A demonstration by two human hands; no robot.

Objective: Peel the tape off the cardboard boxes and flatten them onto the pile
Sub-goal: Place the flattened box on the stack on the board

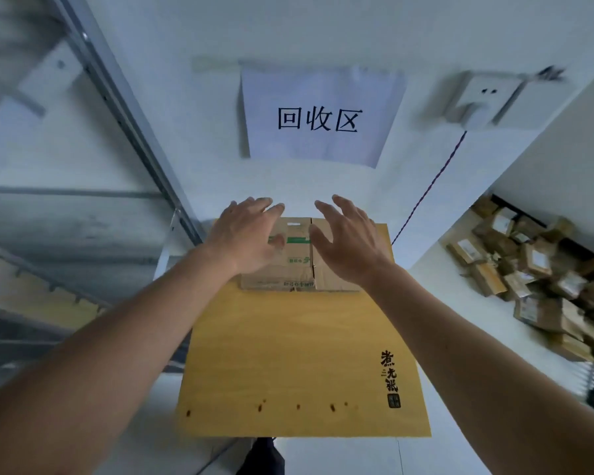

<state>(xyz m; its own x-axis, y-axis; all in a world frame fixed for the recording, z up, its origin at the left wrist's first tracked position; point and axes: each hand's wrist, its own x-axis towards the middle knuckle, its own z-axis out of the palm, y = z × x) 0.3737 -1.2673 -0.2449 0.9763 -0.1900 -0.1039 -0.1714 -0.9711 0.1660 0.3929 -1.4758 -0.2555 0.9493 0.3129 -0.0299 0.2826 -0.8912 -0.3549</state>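
Note:
A small flattened brown cardboard box (297, 262) with green print lies on the far end of a large yellow flattened carton (299, 354) on the floor by the wall. My left hand (246, 234) is over the small box's left half, fingers spread and straight. My right hand (345, 238) is over its right half, fingers likewise spread. Both hands hold nothing; whether the palms touch the cardboard I cannot tell.
A white paper sign (318, 114) with black characters hangs on the wall ahead. A heap of several taped brown boxes (535, 269) lies on the floor at the right. A metal shelf frame (117, 108) stands at the left. A wall socket (484, 97) is at upper right.

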